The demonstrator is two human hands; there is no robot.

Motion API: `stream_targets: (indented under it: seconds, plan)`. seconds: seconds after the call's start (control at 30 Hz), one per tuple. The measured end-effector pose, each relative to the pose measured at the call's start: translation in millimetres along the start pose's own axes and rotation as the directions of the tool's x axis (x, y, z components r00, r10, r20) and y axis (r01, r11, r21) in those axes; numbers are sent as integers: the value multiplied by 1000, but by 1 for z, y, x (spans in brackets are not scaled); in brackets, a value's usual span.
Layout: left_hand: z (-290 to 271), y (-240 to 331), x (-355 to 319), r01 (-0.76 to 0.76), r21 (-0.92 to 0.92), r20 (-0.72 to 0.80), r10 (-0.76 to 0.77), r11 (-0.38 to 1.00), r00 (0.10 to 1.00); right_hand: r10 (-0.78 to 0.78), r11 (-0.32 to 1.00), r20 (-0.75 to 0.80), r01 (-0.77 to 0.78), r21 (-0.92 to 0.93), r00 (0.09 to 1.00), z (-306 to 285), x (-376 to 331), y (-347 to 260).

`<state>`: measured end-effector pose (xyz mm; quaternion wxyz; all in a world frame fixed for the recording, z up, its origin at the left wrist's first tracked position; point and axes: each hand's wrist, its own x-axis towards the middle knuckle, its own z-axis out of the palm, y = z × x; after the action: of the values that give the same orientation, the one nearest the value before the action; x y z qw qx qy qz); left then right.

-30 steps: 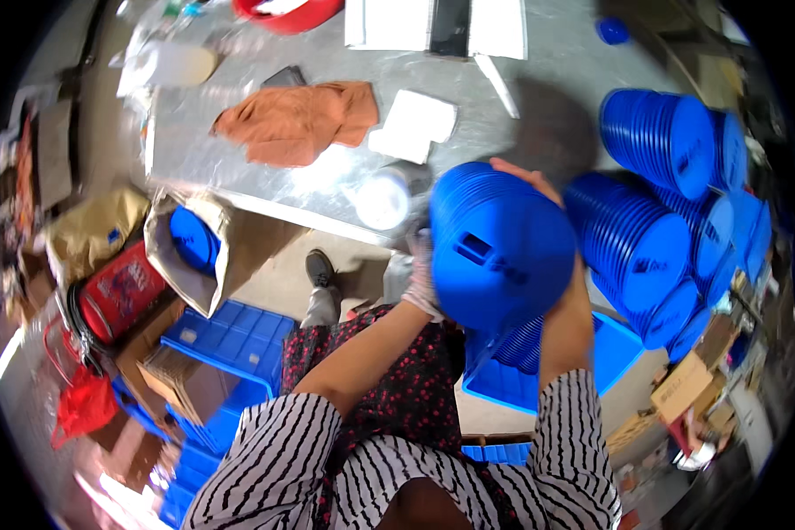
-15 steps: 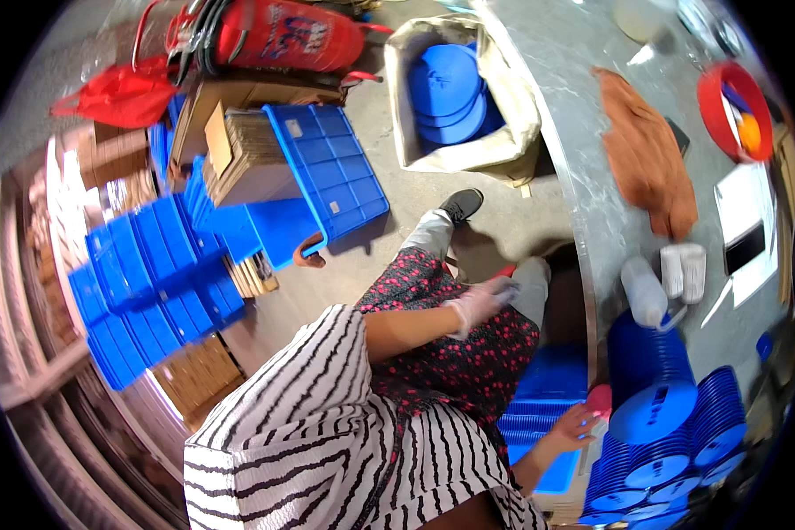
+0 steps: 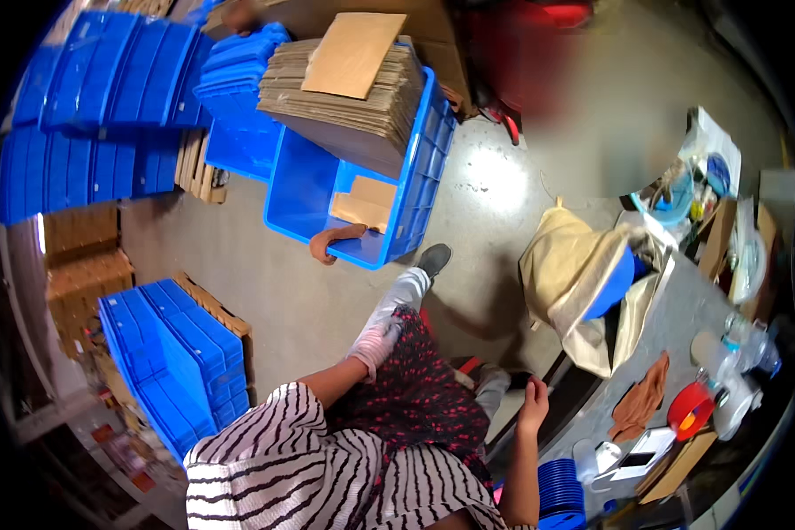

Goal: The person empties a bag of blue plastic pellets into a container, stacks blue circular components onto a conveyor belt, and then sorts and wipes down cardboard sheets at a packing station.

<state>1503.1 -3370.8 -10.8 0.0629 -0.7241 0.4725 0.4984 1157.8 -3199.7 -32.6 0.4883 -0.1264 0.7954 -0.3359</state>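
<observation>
My left hand wears a pale glove and hangs by my left thigh, over the dark patterned skirt, with its fingers curled in and nothing in it. My bare right hand is lifted beside the grey table's edge, fingers loosely apart and empty. A stack of round blue lids stands just below that hand, close to my right forearm. The striped sleeves cover both upper arms.
A blue crate holding flat cardboard sheets stands on the concrete floor ahead. Stacked blue crates stand at my left and more at the upper left. A beige bag, an orange cloth and a red bowl are at the right.
One second ago both hands held a stack of blue lids over the table. Now both hands are empty, and the view has swung toward the floor and crates.
</observation>
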Motion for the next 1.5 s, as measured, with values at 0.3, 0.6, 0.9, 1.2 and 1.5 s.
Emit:
stream_targets:
  seconds: [0.3,0.6,0.9,1.2,1.5]
  plan:
    - [-74,-26,28,-173,-173,-52,166,970,985,-580,796,341,604,41,740,378,185,-376]
    - [-84,-47,34,-50,-510,-266,-103,859,958,-368,806,-292,146,-573,883,569,244,-504]
    - [-96,-40,33,64,-531,-322,-271,845,907,-515,844,479,322,429,711,515,197,-526]
    - [-223,119,190,-630,-99,-501,509,770,700,-128,-356,983,919,-172,134,467,86,-653]
    - [-256,175,293,-481,155,-581,473,863,662,295,-704,941,704,98,164,585,90,-712]
